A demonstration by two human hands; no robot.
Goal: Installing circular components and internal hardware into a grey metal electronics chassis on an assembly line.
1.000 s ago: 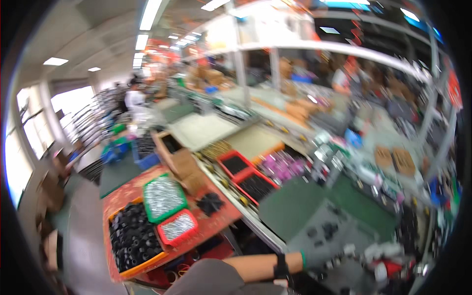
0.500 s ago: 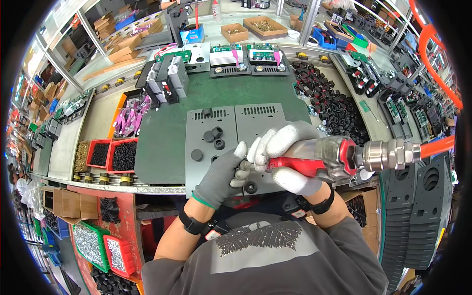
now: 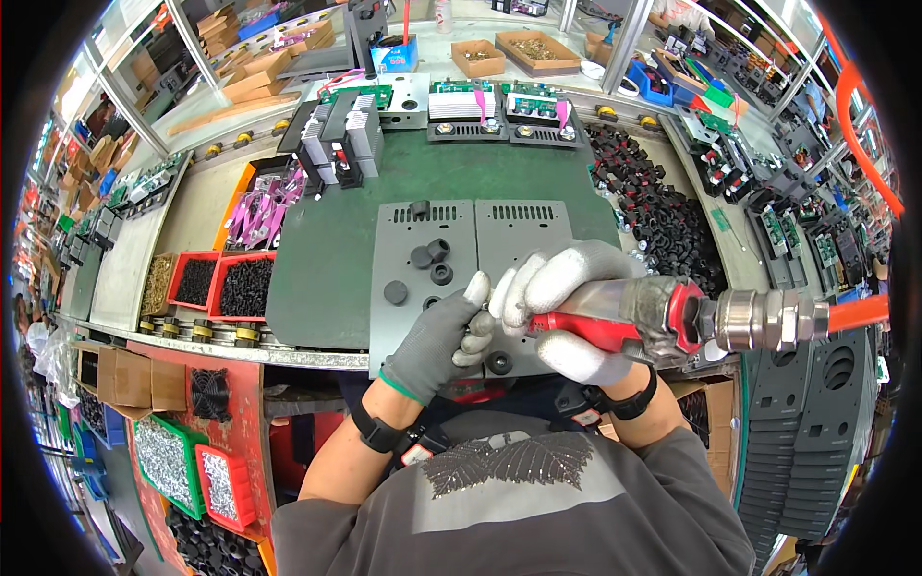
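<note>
Gray panels (image 3: 461,240) lie side by side on the green surface (image 3: 317,269), under and beyond your fingers. One second ago your view was blurred and turned to your left side; now it looks down on both hands, which have kept almost the same pose since half a second ago. It seems that the handling at the front of the tool goes on steadily, in one place. Your red and metal tool (image 3: 634,307) is in your right hand (image 3: 576,274), with the fingers (image 3: 519,298) closed around its body; the orange hose (image 3: 860,312) leaves to the right of them. Your left hand (image 3: 437,336) is just beside the tool's front, its fingers curled and thumb raised; whether they pinch something small, one cannot tell. Several round black caps (image 3: 395,292) rest beyond the left fingers, on the left panel.
</note>
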